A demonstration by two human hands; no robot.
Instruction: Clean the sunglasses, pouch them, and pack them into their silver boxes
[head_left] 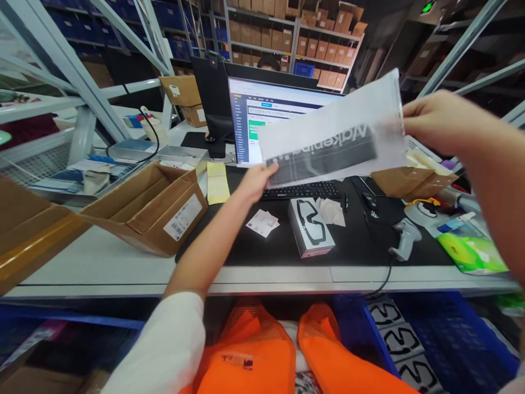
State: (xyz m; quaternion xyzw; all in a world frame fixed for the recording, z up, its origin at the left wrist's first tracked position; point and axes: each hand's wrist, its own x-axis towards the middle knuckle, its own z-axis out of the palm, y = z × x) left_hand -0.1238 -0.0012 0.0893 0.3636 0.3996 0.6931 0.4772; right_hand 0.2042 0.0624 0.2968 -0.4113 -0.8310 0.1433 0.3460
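Both hands hold a flat, pale plastic bag point(328, 142) up in front of the monitor and above the keyboard. Large lettering and a dark printed panel show through it, reversed. My left hand point(259, 179) pinches its lower left corner. At the opposite end, my right hand point(429, 115) grips the right edge, with some fingers hidden behind the plastic. Below the bag, a white box point(311, 227) with a goggle-shaped black outline stands on the dark desk mat. Small white cards point(262, 222) lie left of that box, and a crumpled pale cloth point(330, 211) touches its right side.
An open cardboard box point(151, 213) stands left, beside a yellow note pad point(218, 183). A barcode scanner point(406, 238), mouse point(369, 201) and green packet point(471, 251) lie right. Behind is a monitor point(246, 126). Similar boxes point(402, 339) fill part of a blue crate point(463, 334) below.
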